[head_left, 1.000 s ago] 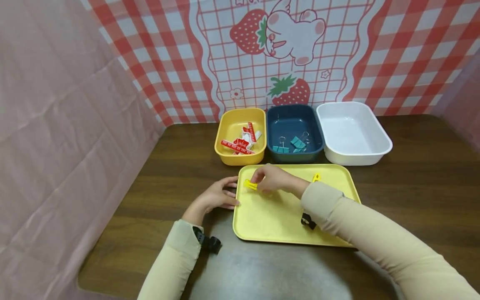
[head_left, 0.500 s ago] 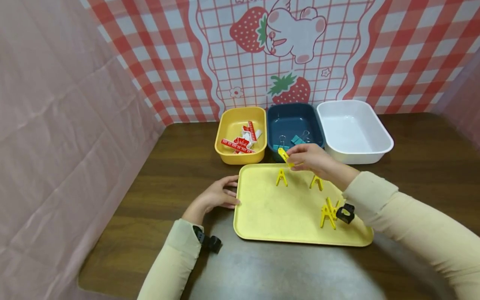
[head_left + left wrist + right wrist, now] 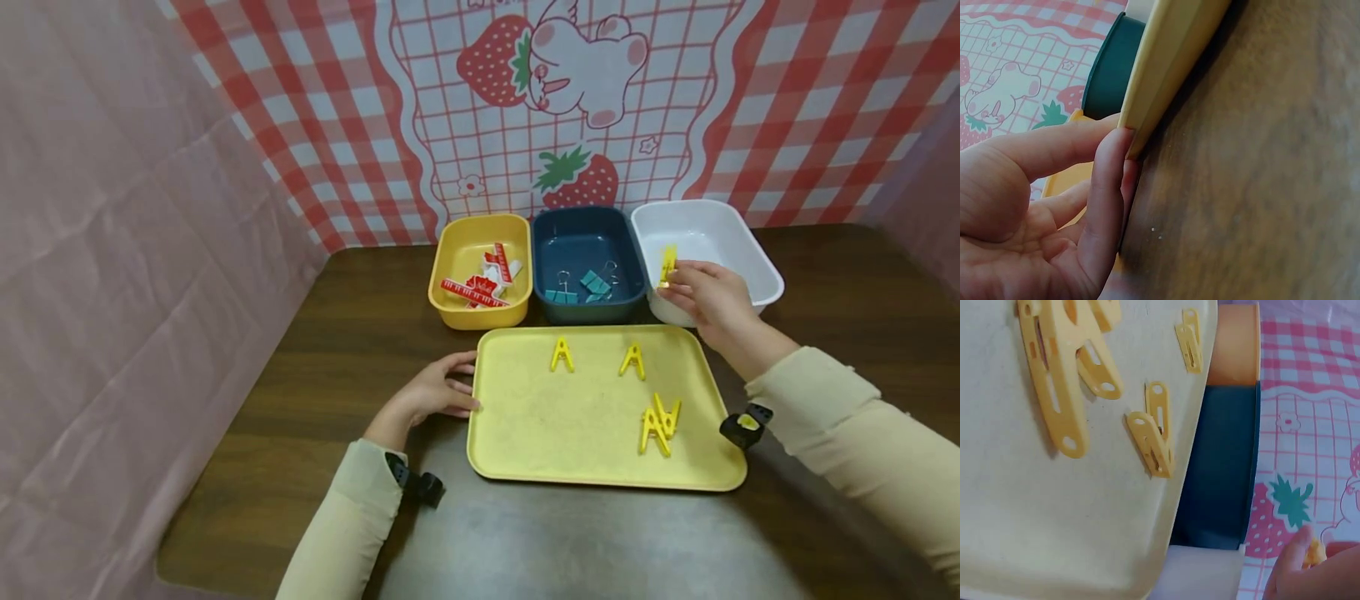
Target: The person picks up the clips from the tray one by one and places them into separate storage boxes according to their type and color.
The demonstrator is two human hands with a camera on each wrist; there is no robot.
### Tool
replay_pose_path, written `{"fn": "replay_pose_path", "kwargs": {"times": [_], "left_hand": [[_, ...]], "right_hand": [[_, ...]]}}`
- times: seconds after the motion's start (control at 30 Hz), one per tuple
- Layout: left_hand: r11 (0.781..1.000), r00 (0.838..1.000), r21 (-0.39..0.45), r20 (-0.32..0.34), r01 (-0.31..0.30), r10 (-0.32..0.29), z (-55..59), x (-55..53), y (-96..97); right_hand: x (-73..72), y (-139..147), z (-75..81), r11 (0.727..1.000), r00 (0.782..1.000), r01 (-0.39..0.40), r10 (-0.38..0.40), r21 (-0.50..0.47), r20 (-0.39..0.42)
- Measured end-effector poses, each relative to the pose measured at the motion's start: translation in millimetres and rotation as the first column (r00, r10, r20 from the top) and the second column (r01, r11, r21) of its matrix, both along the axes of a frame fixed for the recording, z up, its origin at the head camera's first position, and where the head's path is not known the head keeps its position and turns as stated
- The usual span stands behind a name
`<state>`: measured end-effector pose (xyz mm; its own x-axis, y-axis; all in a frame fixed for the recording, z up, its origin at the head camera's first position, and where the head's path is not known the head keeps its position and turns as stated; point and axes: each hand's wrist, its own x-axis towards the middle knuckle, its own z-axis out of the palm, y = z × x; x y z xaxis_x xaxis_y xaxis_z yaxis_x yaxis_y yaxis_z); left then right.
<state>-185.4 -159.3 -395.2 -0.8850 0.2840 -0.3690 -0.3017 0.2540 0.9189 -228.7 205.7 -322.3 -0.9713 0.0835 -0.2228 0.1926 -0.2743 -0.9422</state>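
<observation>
My right hand point(image 3: 716, 304) pinches a yellow clothespin point(image 3: 668, 263) over the near left part of the white bin point(image 3: 753, 254). In the right wrist view, that clothespin point(image 3: 1315, 551) shows only partly between the fingertips. The left hand point(image 3: 433, 390) rests at the left edge of the yellow tray point(image 3: 540, 433), its fingers extended against the rim, as the left wrist view shows too. On the tray stand two separate clothespins, a left one point(image 3: 562, 356) and a right one point(image 3: 633, 362). Two more overlap near the right side, the front clothespin point(image 3: 654, 432) leaning by the other.
Behind the tray, a yellow bin point(image 3: 442, 287) holds red and white clips point(image 3: 480, 292). The dark blue bin point(image 3: 551, 250) beside it contains teal binder clips point(image 3: 596, 283). A checked cloth point(image 3: 337, 125) hangs at the back of the wooden table point(image 3: 337, 333).
My right hand has picked up a clothespin from the tray's upper left and carried it right, past the blue bin, to the white bin. The left hand stays at the tray's edge.
</observation>
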Motion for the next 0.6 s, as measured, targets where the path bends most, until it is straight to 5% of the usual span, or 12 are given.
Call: {"fn": "replay_pose_path", "kwargs": {"times": [0.23, 0.43, 0.5, 0.6], "left_hand": [[1.000, 1.000, 0.001, 0.003, -0.003, 0.003, -0.5, -0.6, -0.6], [1.000, 1.000, 0.005, 0.010, -0.004, 0.004, -0.3, 0.2, -0.7], [1.000, 1.000, 0.003, 0.003, 0.000, 0.000, -0.7, 0.0, -0.8], [1.000, 1.000, 0.002, 0.003, 0.004, -0.004, -0.9, -0.5, -0.8]], "right_hand": [[3.6, -1.3, -6.0, 0.991, 0.993, 0.115, -0.116, -0.067, -0.011], [11.2, -15.5, -16.8, 0.995, 0.998, 0.042, -0.038, 0.089, -0.048], [13.1, -23.3, -20.2, 0.968, 0.996, -0.031, 0.050, 0.248, -0.071], [14.8, -36.0, -24.1, 0.861, 0.971, -0.168, 0.229, 0.480, -0.069]]}}
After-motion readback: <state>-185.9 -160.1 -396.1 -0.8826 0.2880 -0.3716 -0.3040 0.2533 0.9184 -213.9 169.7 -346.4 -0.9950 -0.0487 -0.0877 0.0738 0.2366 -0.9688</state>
